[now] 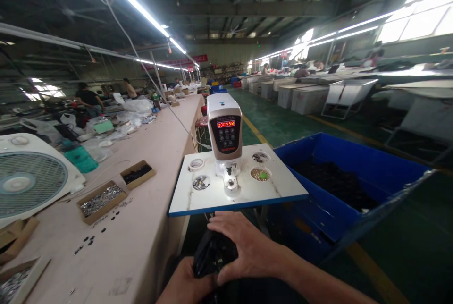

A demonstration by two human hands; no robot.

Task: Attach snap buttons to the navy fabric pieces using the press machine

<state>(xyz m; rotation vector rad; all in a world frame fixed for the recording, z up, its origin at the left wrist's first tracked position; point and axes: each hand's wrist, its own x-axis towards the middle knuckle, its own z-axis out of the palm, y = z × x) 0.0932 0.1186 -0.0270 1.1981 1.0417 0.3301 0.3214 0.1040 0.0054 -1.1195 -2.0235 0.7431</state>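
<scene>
A black item (pixel 215 251), perhaps fabric, is between my hands below the front edge of a small white table (pixel 244 191). My left hand (pixel 193 281) grips its lower left side, fingers wrapped round it. Curved over its top and right side, my right hand (pixel 244 247) touches it with the thumb low and the fingers at the top. Beyond them stands a white and brown machine (pixel 225 129) with a red lit display. Round wells in the table hold small metal parts (pixel 260 174), with a green piece (pixel 264 176) on them.
On the long table (pixel 159 153) at left are a fan (pixel 31 176), a box of metal parts (pixel 102 201), a box of black parts (pixel 137 175) and loose black discs. A blue bin (pixel 354 219) with dark material stands at right. People are farther back.
</scene>
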